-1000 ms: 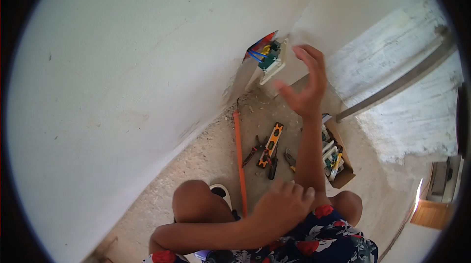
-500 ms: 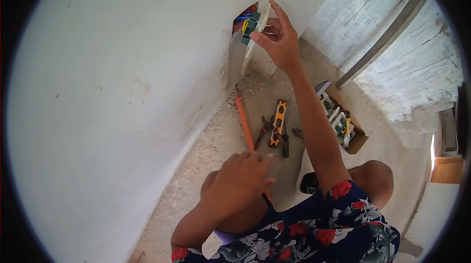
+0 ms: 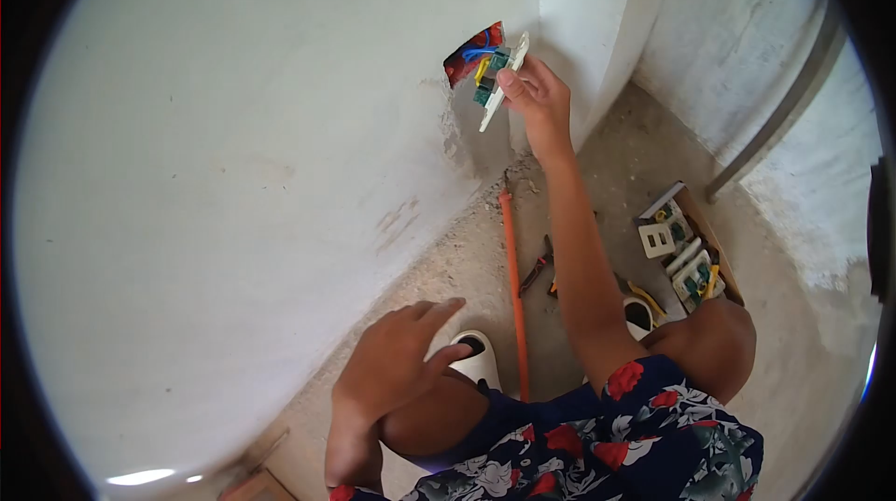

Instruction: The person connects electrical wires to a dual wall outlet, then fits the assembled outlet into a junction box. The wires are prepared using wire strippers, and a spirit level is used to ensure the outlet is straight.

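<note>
My right hand (image 3: 543, 101) grips a white socket faceplate (image 3: 505, 83) by its edges, thumb on one side and fingers behind. The plate is tilted and stands out from the wall, with its green back (image 3: 499, 60) facing the opening. Blue wires (image 3: 480, 52) and a yellow wire (image 3: 483, 70) run from it towards the red wall box (image 3: 463, 66) in the white wall. My left hand (image 3: 394, 356) hangs in the air above my knee, index finger and thumb apart, holding nothing.
An orange conduit (image 3: 516, 296) lies on the concrete floor below the opening. Pliers (image 3: 536, 275) lie beside it, partly behind my right arm. A cardboard box (image 3: 719, 239) of faceplates and sockets stands at the right, with a pole (image 3: 784, 109) leaning behind it.
My right hand has closed more firmly on the faceplate, which now sits farther from the wall box, showing more wire. My left hand has moved left, and the view has shifted.
</note>
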The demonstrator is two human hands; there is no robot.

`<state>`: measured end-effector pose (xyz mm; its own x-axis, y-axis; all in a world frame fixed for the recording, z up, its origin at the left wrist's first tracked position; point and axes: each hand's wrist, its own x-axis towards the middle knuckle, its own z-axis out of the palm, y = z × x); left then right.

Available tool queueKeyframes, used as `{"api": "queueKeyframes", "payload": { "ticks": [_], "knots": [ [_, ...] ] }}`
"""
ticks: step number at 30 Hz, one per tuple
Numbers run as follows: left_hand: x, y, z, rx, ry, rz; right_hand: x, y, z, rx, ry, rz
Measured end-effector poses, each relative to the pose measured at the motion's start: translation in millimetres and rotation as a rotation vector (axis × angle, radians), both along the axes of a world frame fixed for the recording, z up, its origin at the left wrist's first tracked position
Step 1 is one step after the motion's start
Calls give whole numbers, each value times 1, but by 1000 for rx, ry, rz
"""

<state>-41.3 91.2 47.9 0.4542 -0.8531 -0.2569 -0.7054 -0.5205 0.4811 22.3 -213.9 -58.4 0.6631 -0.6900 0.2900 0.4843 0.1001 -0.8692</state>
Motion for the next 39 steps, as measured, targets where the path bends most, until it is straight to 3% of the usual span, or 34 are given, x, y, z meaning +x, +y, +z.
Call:
{"api": "queueKeyframes", "payload": {
  "ticks": [3, 7, 9, 13, 15, 17, 19, 20, 22, 23, 26, 33, 36, 39],
  "knots": [
    [1, -21, 17, -47, -104, 71, 0, 4, 6, 229, -37, 91],
    [21, -69, 48, -164, -169, 117, 0, 2, -6, 323, -54, 126],
    [37, -99, 55, -213, -205, 195, 2, -2, -16, 215, -100, 129],
    [73, -143, 44, -207, -280, 281, -10, -14, -15, 261, -114, 236],
    [87, -157, 33, -196, -68, 430, -10, -19, -15, 100, -115, 217],
    [99, -162, 21, -185, 9, 422, -9, -18, -18, 77, -107, 209],
    [105, -166, 1, -427, 222, 554, -12, -16, -21, 37, -85, 238],
    [107, -169, -8, -433, 219, 563, -11, -19, -21, 28, -84, 249],
    [108, -174, -21, -547, 538, 743, -9, -20, -20, 2, -86, 242],
    [109, -177, -26, -540, 535, 738, -11, -19, -19, 7, -89, 235],
    [113, -188, -34, -644, 888, 845, -15, -20, -14, -91, -42, 169],
    [116, -213, -36, -753, 1032, 849, -30, -22, 4, -281, 52, 40],
    [128, -205, -49, -719, 1115, 809, -41, -28, 4, -338, 69, 29],
    [134, -199, -61, -598, 1019, 719, -57, -35, 7, -424, 100, 60]
  ]
}}
